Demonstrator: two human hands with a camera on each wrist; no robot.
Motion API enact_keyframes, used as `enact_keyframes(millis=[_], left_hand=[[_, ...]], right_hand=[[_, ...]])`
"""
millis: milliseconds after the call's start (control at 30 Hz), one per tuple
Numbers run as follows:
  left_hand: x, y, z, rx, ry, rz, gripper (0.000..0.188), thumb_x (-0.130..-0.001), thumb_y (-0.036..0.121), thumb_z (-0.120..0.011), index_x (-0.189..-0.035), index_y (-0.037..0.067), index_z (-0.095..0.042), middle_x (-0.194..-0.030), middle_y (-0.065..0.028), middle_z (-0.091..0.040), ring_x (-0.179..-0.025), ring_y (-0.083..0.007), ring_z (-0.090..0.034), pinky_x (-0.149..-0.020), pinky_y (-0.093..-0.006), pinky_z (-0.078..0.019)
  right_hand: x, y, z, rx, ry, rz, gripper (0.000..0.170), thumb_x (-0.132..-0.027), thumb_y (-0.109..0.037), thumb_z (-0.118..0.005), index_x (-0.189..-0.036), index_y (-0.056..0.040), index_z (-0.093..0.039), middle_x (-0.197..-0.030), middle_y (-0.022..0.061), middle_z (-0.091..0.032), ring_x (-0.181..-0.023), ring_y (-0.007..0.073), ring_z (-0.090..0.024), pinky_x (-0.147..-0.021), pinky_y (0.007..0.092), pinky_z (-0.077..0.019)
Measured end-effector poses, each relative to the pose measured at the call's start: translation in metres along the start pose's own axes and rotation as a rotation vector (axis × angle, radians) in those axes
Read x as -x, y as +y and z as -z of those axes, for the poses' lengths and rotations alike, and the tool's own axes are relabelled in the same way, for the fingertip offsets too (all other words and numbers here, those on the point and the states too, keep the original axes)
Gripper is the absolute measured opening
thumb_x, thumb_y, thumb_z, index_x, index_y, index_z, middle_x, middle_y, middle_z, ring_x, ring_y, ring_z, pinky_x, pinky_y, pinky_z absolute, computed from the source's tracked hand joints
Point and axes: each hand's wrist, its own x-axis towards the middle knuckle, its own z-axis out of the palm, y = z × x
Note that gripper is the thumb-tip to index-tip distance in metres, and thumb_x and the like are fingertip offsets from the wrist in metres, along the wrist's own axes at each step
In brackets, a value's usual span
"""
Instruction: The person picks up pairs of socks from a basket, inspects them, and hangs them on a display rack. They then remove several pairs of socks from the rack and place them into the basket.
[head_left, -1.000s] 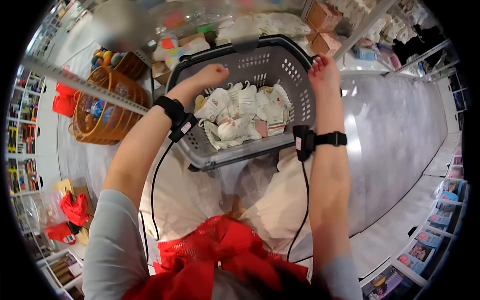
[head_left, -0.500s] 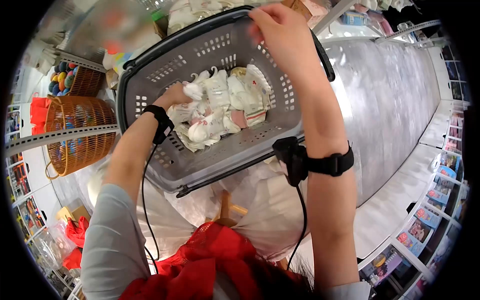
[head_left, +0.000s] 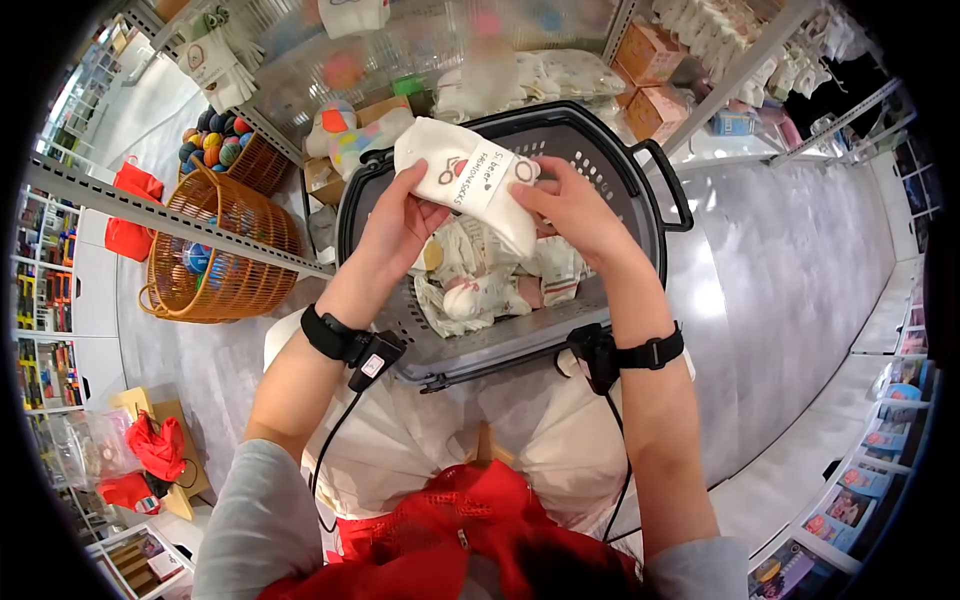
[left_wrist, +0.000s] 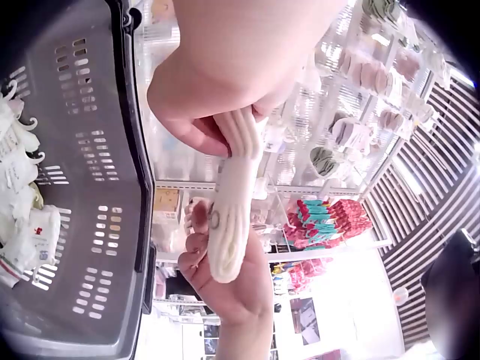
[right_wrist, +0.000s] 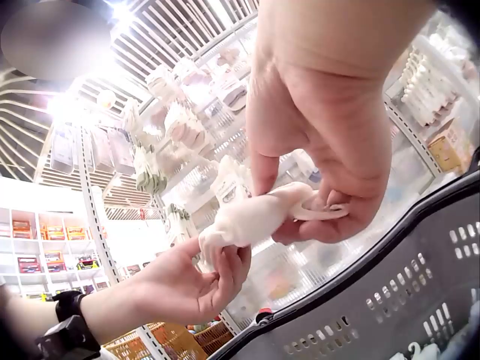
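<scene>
Along the far left, shelves (head_left: 45,340) are carrying rows of small colourful goods, and lower down a red bundle (head_left: 157,447) is lying near some cardboard. Next, a brown wicker basket (head_left: 220,290) is standing on the floor, with a smaller wicker one holding coloured balls (head_left: 215,145) just behind it. Moving inward, the left hand (head_left: 392,232), with a black strap and camera (head_left: 360,350) sitting on its wrist, is pinching one end of a pair of white socks (head_left: 468,185) between thumb and fingers. The socks are lying aslant between the two hands, above the grey shopping basket (head_left: 632,195) and apart from its rim, their paper band showing the words "FASHION SOCKS". Below them, more white packaged socks (head_left: 480,280) are resting in a heap inside the shopping basket. At the other end, the right hand (head_left: 580,210) is gripping the pair with its thumb over the band; the right wrist view is showing a white plastic hook (right_wrist: 322,214) by its fingers. So both hands are clamping the same pair, near each other. Behind and to the right, orange-pink boxes (head_left: 655,115) are standing stacked, and along the far right blue packs (head_left: 860,475) are filling a low shelf.
</scene>
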Motion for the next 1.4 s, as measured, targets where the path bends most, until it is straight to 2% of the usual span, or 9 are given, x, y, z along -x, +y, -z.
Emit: enact_keyframes(millis=[167,367,600,733,867,967,1067,1200,1400], left_hand=[[-0.023,0.008,0.005,0.01,-0.109,-0.03,0.032,-0.089,0.025,-0.047,-0.112,0.003,-0.047,-0.107,-0.0074,-0.057,-0.097,-0.016,-0.057,-0.085,-0.0295,-0.0461],[-0.049,0.021,0.016,-0.009,-0.113,-0.089,0.028,-0.087,0.014,-0.046,-0.112,0.001,-0.045,-0.109,-0.0085,-0.055,-0.098,-0.0176,-0.056,-0.087,-0.0313,-0.0457],[-0.048,0.036,0.004,0.023,-0.167,-0.161,0.037,-0.081,0.0,-0.047,-0.117,0.003,-0.043,-0.113,-0.0084,-0.052,-0.102,-0.019,-0.053,-0.087,-0.0317,-0.0444],[-0.037,0.033,-0.012,-0.096,-0.094,-0.34,0.038,-0.074,-0.01,-0.052,-0.109,0.004,-0.048,-0.109,-0.0048,-0.052,-0.099,-0.0177,-0.053,-0.084,-0.0283,-0.0433],[-0.049,0.012,-0.001,-0.839,-0.249,-0.876,0.035,-0.057,-0.015,-0.06,-0.082,0.006,-0.05,-0.098,-0.0059,-0.052,-0.095,-0.021,-0.051,-0.082,-0.0299,-0.0413],[-0.04,0.011,-0.011,-1.188,-0.556,-0.884,0.027,-0.059,-0.009,-0.057,-0.082,0.006,-0.054,-0.101,-0.008,-0.052,-0.1,-0.0255,-0.049,-0.086,-0.0313,-0.0394],[-0.04,0.007,-0.013,-1.113,-0.665,-0.736,0.024,-0.068,-0.004,-0.054,-0.089,0.007,-0.056,-0.108,-0.0084,-0.049,-0.107,-0.0213,-0.046,-0.094,-0.0328,-0.0339],[-0.05,0.01,-0.016,-0.767,-0.308,-0.751,0.029,-0.075,0.002,-0.055,-0.104,0.005,-0.052,-0.11,-0.0074,-0.051,-0.105,-0.0197,-0.048,-0.091,-0.0315,-0.0369],[-0.042,0.023,-0.024,-0.445,-0.23,-0.292,0.036,-0.086,0.015,-0.052,-0.118,0.002,-0.045,-0.11,-0.0059,-0.054,-0.099,-0.0106,-0.051,-0.085,-0.0261,-0.04]], right_hand=[[-0.01,0.0,-0.006,-0.017,0.039,0.071,0.052,-0.078,-0.013,-0.063,-0.117,0.0066,-0.037,-0.072,0.0071,-0.059,-0.058,0.0095,-0.052,-0.049,0.0215,-0.0402],[-0.033,0.001,-0.004,-0.079,0.263,0.229,0.044,-0.077,-0.002,-0.06,-0.114,0.0058,-0.039,-0.081,0.0103,-0.059,-0.062,0.0112,-0.055,-0.053,0.0221,-0.0438],[-0.055,-0.002,0.006,-0.623,0.398,0.214,0.035,-0.086,-0.01,-0.051,-0.115,0.0043,-0.038,-0.103,0.014,-0.053,-0.091,0.0186,-0.054,-0.078,0.0301,-0.0451],[-0.053,0.004,0.005,-0.967,0.166,-0.18,0.051,-0.088,-0.028,-0.049,-0.123,0.0035,-0.028,-0.12,0.0193,-0.039,-0.11,0.0285,-0.043,-0.088,0.0448,-0.0399],[-0.043,-0.017,-0.01,-0.985,-0.245,-0.108,0.04,-0.09,-0.023,-0.047,-0.119,0.002,-0.035,-0.113,0.0155,-0.048,-0.106,0.0245,-0.048,-0.089,0.0425,-0.0406],[-0.051,0.006,-0.012,-0.83,-0.037,-0.009,0.032,-0.089,-0.014,-0.046,-0.117,0.0015,-0.04,-0.11,0.0128,-0.051,-0.102,0.0203,-0.051,-0.086,0.0349,-0.0435],[-0.048,0.001,-0.011,-0.726,0.073,0.042,0.029,-0.088,-0.007,-0.047,-0.114,0.0029,-0.043,-0.109,0.0125,-0.053,-0.099,0.019,-0.054,-0.085,0.0317,-0.0444],[-0.051,-0.005,-0.011,-0.649,0.062,0.17,0.03,-0.086,-0.004,-0.049,-0.114,0.004,-0.045,-0.108,0.0128,-0.055,-0.096,0.018,-0.056,-0.083,0.0297,-0.0454],[-0.049,-0.011,-0.021,-0.548,0.002,0.195,0.031,-0.085,-0.007,-0.054,-0.112,0.0036,-0.048,-0.102,0.0094,-0.059,-0.09,0.0132,-0.057,-0.078,0.0252,-0.0464]])
